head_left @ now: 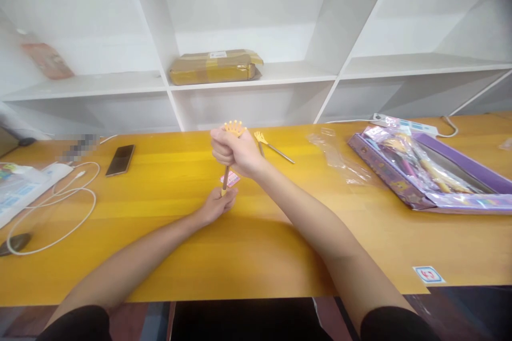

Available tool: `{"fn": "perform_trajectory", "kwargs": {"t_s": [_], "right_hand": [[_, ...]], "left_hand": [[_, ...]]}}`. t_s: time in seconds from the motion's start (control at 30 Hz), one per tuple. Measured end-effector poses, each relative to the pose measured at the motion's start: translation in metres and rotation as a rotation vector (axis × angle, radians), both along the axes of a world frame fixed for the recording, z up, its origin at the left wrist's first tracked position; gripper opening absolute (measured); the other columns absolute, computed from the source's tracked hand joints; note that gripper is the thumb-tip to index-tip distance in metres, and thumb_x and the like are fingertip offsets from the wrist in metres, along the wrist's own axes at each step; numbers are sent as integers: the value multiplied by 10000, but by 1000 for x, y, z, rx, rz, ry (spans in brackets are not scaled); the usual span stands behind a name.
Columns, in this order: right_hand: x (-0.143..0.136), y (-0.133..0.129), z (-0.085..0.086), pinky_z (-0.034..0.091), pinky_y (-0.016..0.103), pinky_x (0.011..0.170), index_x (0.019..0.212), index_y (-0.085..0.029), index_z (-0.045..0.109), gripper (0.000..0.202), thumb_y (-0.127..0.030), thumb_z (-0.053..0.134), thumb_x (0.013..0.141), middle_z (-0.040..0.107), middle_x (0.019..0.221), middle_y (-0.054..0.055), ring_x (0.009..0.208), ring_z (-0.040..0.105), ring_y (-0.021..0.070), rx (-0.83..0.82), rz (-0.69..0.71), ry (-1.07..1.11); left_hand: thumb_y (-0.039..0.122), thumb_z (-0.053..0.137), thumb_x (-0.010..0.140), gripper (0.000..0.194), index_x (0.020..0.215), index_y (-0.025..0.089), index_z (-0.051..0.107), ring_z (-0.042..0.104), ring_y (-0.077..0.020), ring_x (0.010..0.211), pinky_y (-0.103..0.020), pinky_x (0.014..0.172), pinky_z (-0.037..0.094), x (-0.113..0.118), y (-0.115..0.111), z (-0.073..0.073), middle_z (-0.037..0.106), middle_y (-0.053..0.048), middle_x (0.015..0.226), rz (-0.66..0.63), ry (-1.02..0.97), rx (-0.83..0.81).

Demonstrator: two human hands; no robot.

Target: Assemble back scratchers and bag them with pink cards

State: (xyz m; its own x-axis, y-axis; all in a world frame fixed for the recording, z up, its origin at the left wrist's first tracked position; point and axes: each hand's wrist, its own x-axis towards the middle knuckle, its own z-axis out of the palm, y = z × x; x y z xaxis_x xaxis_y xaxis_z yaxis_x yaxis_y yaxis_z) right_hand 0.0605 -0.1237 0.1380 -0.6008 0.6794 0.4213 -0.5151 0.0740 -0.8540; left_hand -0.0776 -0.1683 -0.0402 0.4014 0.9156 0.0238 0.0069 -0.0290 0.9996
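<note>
Upright in front of me is a back scratcher (226,176) with a yellow claw-shaped head and a thin brown rod. My right hand (239,152) is closed around it just below the claw, whose tips stick out above the fist. Lower down, my left hand (218,206) grips the handle end, which is mostly hidden in the fingers. Just behind my right hand, another yellow-headed back scratcher (280,153) lies on the table, with a second short rod beside it, partly covered by the hand. A small pink card (230,179) lies behind the held rod.
On the right, a purple box (394,181) contains wrapped back scratchers, next to crumpled clear plastic (340,157). A phone (120,160), white cable (94,208) and dark mouse (15,244) lie left. White shelves (252,85) behind hold a taped parcel (214,67).
</note>
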Motion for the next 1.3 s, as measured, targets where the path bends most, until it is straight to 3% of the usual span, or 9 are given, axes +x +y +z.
{"fn": "perform_trajectory", "kwargs": {"t_s": [0.2,0.57,0.9,1.3], "right_hand": [[10,-7,9,250,197,452,763,-252,385,589,-535,885,890,300,568,-126,481,265,56,86,-6,-29],[4,-10,4,170,223,457,784,-252,392,579,-695,686,1015,248,625,-107,509,192,70,194,109,8],[4,-4,4,163,234,450,800,-273,328,587,-705,656,1026,254,595,-108,505,187,91,97,11,-81],[4,-1,3,132,240,451,804,-280,286,649,-748,702,975,213,603,-110,505,161,91,14,2,-86]], "left_hand": [[810,548,987,710,619,228,371,301,-90,495,-301,526,225,-1,0,-1,341,55,541,12,50,37],[765,584,995,688,624,225,373,267,-90,512,-304,533,201,-2,-2,-2,327,64,556,-42,58,-1],[809,646,923,728,593,239,336,243,-75,474,-300,503,182,4,0,5,287,81,518,2,4,-32],[779,682,902,722,574,241,328,219,-73,470,-295,497,152,4,0,4,274,80,501,42,3,-51]]}}
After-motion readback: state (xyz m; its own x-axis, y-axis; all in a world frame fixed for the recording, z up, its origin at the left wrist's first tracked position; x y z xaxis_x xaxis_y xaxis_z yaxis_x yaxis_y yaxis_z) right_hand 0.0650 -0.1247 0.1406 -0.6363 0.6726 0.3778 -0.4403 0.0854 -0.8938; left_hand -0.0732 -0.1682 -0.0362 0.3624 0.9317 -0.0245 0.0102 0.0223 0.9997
